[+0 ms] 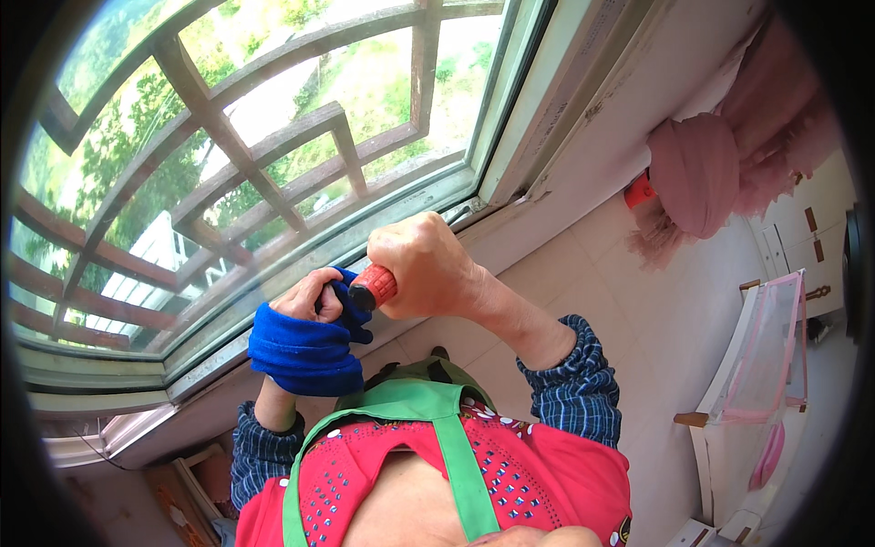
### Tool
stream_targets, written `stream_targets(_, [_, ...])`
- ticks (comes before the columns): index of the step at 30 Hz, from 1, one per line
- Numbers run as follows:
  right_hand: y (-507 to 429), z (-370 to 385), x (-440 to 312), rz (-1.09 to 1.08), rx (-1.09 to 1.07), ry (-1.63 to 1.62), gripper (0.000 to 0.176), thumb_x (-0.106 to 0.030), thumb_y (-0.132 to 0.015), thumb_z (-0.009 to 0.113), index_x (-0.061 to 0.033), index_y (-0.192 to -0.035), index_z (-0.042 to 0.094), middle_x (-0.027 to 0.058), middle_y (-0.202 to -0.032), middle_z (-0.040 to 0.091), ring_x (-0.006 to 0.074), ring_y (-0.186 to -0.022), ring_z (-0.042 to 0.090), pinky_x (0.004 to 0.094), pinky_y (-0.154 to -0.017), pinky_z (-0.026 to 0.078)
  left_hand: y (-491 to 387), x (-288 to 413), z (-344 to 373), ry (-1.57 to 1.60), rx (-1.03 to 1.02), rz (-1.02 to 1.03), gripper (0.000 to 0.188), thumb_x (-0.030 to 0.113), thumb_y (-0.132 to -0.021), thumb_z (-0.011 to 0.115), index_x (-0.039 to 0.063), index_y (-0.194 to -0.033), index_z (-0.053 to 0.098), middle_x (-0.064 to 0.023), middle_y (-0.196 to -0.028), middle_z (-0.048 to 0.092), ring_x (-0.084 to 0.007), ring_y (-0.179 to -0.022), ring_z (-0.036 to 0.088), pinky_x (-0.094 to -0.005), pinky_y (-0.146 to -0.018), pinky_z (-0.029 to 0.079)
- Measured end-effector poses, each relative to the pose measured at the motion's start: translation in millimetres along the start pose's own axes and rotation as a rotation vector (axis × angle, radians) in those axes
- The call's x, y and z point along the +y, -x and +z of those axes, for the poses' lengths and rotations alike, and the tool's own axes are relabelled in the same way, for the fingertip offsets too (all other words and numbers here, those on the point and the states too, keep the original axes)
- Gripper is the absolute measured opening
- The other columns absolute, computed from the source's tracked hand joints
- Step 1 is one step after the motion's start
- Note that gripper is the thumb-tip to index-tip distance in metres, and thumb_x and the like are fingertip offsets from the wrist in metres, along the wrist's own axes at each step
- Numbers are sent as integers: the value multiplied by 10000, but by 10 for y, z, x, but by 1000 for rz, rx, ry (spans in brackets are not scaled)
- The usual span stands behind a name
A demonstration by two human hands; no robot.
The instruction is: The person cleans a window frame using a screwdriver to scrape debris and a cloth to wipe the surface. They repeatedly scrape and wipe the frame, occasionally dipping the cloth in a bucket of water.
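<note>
My right hand is closed in a fist around a red tool handle with a black end. Whatever the handle belongs to is hidden by the fist, so I cannot tell the kind of tool. Beside it, to the left, my left hand has its fingers curled on a blue cloth. The cloth wraps around the hand and wrist, and a loose part reaches up next to the red handle. Both hands are over the inner edge of the window frame.
Behind the window glass stands a brown lattice grille. A pink knotted curtain hangs at the right, with a red object beside it. White furniture with pink mesh stands at the far right on the tiled floor.
</note>
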State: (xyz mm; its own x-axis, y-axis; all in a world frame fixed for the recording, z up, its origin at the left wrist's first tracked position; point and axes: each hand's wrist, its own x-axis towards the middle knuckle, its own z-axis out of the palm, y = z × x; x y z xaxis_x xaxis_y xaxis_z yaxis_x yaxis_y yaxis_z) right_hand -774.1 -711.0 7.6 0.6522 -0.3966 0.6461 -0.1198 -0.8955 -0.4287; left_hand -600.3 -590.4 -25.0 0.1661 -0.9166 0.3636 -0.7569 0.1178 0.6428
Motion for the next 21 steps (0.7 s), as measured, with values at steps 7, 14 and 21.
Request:
stream_targets(7, [32,-18,-73,-87,-46,-66,233,-221,-675,709,-77,-593,545,126,-582,582,330,-570,630,414,-517,494,-8,7,24,5,38,35,207,-31,-836,589,69,-1002,664,-108,-737,629,-171,-581,592,-273,-578,493])
stream_targets(14, [70,-62,-94,-44,-41,-45,226,-224,-676,694,-81,-593,541,134,-597,585,334,-585,631,418,-535,499,-3,45,33,25,25,32,231,-44,-813,588,67,-1003,660,-87,-720,601,-165,-589,590,-260,-590,489])
stream_targets(21, [192,-4,-99,97,77,-45,234,-172,-649,709,-69,-599,505,142,-592,555,353,-568,606,419,-520,485,-16,115,44,15,-25,-3,270,-39,-781,602,59,-1028,651,-74,-721,602,-161,-609,595,-263,-602,490])
